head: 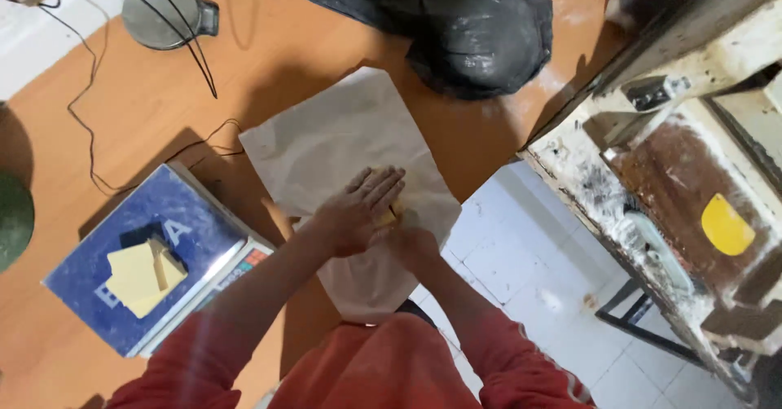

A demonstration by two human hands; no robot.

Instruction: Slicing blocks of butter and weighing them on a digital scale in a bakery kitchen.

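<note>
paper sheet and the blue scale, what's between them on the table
In the head view, only bare orange table and the left forearm lie between the paper sheet and blue scale.

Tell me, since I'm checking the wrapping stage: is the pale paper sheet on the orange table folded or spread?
Spread: the pale paper sheet lies flat and open on the orange table, both hands pressing at its near part.

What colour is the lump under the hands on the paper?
Pale yellow lump, mostly covered by the left hand, on the off-white paper. Head view.
</note>
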